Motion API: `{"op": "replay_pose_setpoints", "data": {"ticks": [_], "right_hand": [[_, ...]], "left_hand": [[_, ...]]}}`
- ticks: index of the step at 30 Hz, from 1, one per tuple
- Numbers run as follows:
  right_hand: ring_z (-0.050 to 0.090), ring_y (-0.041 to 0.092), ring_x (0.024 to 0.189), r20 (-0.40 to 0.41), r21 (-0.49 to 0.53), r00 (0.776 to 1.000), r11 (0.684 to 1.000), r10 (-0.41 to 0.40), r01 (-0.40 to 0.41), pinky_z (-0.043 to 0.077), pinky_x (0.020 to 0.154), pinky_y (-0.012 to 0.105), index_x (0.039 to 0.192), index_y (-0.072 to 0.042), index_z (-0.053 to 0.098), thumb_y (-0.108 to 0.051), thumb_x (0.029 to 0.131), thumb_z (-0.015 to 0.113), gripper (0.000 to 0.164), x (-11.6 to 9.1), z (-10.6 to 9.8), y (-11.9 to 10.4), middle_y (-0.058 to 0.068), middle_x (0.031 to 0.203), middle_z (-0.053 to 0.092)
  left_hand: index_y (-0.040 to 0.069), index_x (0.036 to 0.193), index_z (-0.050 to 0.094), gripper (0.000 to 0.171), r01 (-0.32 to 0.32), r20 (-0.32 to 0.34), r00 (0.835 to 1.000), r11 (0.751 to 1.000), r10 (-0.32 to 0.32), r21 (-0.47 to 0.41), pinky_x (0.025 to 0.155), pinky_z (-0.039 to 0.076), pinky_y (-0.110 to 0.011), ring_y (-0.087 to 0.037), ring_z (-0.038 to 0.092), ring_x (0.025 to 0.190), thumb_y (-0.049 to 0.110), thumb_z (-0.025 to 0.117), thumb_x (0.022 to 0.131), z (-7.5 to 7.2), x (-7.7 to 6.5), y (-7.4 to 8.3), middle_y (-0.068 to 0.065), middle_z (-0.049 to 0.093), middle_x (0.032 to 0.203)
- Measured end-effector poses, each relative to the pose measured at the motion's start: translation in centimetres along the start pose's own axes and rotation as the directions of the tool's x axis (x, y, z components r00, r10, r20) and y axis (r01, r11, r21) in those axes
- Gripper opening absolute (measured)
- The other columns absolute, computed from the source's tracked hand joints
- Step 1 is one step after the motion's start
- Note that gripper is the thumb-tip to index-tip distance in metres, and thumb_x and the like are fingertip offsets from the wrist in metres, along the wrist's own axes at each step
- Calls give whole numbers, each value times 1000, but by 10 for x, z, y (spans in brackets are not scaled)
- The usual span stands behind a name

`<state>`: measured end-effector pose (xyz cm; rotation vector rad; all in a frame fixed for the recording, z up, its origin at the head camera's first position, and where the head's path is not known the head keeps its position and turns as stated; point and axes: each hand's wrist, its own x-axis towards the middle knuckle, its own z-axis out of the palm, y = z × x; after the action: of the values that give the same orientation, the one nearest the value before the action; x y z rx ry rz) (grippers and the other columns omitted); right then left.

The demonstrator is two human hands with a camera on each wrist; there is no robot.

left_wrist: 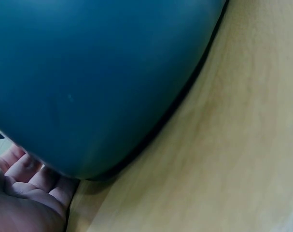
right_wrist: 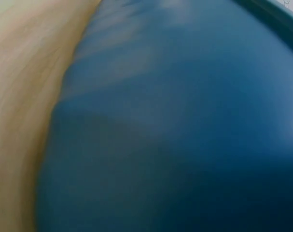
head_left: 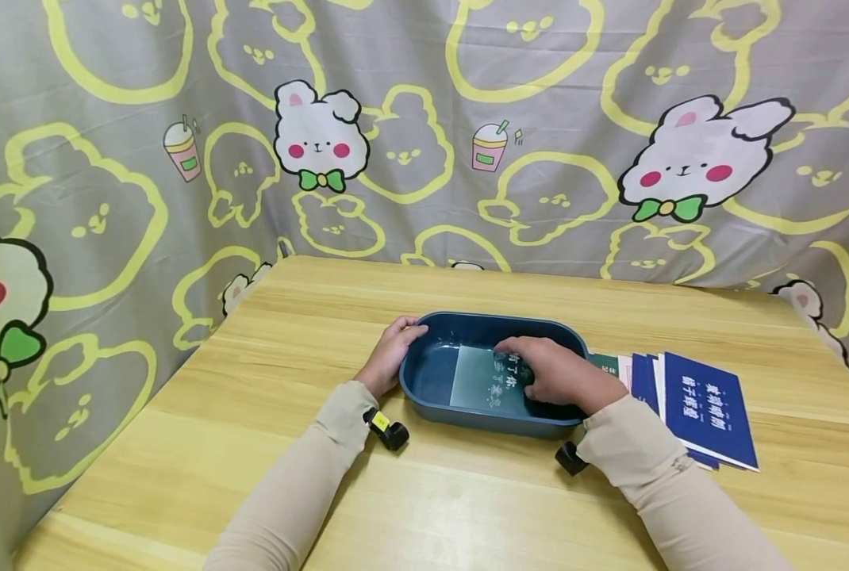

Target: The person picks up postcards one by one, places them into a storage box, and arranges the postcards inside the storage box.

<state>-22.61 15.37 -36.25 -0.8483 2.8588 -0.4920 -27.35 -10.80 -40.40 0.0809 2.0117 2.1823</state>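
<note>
Showing beneath the right hand [head_left: 562, 371], whose hold on it cannot be told, a green card [head_left: 478, 381], probably light, bendable and best pinched by its edge, sits inside a blue basin [head_left: 467, 419] gripped by the left hand [head_left: 389, 355], blue cards [head_left: 710, 408] to the right hand's right.

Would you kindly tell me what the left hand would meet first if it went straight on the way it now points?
Most likely the tray: the left hand is right at its left end and seems to touch it, though exact contact is unclear.
</note>
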Motion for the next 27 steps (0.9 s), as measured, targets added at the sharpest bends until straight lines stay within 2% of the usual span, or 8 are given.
{"op": "replay_pose_setpoints", "data": {"ticks": [6,9,12,15,19,23,27], "right_hand": [[52,34,119,-46,-40,998,998,-48,46,45,95,49,131,-1,53,11,75,73,60,-1,1,2,17,129,56],[56,33,113,-133,4,987,996,-88,89,47,91,48,128,0,55,10,80,69,52,-4,-2,5,16,123,60],[60,31,103,-250,61,964,993,-88,106,50,85,47,123,2,57,7,84,65,41,-8,-11,6,16,113,63],[62,30,93,-350,102,937,993,-16,55,52,80,47,119,4,58,3,87,61,32,-15,-23,8,16,103,65],[62,29,87,-411,152,900,985,141,-85,52,75,47,117,5,57,-4,90,60,28,-28,-40,18,15,96,64],[62,35,91,-385,192,876,953,292,-233,51,78,50,121,9,53,-12,93,59,36,-46,-56,35,21,102,63],[59,41,96,-295,197,853,901,431,-387,47,81,54,127,16,45,-24,94,58,53,-69,-67,61,28,110,60]], "left_hand": [[5,106,51,13,2,7,1000,1000,-2,-1,80,49,-30,-21,55,96,15,53,98,1,1,1,-10,53,109],[5,105,52,12,-1,2,1000,1000,1,-5,79,49,-29,-20,56,94,14,53,97,1,2,1,-10,54,109],[4,106,52,13,-12,-2,1000,1000,12,-6,79,50,-29,-20,57,95,14,53,98,0,1,1,-10,55,110],[4,108,52,15,-12,-7,1000,1000,12,-5,78,50,-29,-20,58,95,15,53,98,-2,0,1,-10,56,111],[4,109,52,16,-5,-11,1000,1000,5,-4,77,50,-28,-19,58,93,15,53,98,-4,-2,3,-11,56,110],[4,108,51,16,-16,-15,1000,1000,16,1,78,49,-28,-18,56,94,15,53,98,-4,-1,6,-10,54,110],[4,107,51,14,-14,-14,1000,1000,14,5,78,48,-28,-18,55,94,15,54,98,-4,0,7,-9,53,109]]}}
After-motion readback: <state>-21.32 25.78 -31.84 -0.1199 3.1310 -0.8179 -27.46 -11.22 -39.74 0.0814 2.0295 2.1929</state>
